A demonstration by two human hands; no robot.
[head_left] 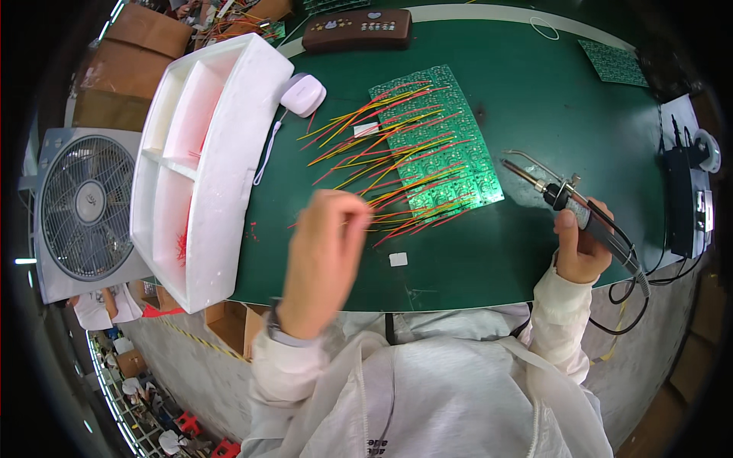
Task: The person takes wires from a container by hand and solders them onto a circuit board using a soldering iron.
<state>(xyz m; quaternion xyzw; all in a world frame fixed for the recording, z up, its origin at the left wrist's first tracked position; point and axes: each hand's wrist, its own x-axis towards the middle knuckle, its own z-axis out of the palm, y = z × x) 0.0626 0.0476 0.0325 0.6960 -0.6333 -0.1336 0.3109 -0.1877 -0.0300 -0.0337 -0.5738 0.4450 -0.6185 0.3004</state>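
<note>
A green circuit board panel [458, 130] lies on the table in front of me. Rows of red and yellow wires [382, 164] stick out from it toward the left. My left hand [328, 248] is over the nearest wire ends, slightly blurred, its fingers curled together. Whatever it may be pinching is hidden. My right hand [582, 248] grips a soldering iron [588, 217] at the right of the panel. The iron's metal tip points up and left, apart from the board, with a thin curved tube [527, 158] alongside it.
At left stands a white foam box [221, 191] with compartments holding red wires, beside a fan [88, 206]. A small lilac device [303, 95] and a brown case [356, 30] lie behind. Another board [613, 62] is far right, above a black soldering station [687, 198].
</note>
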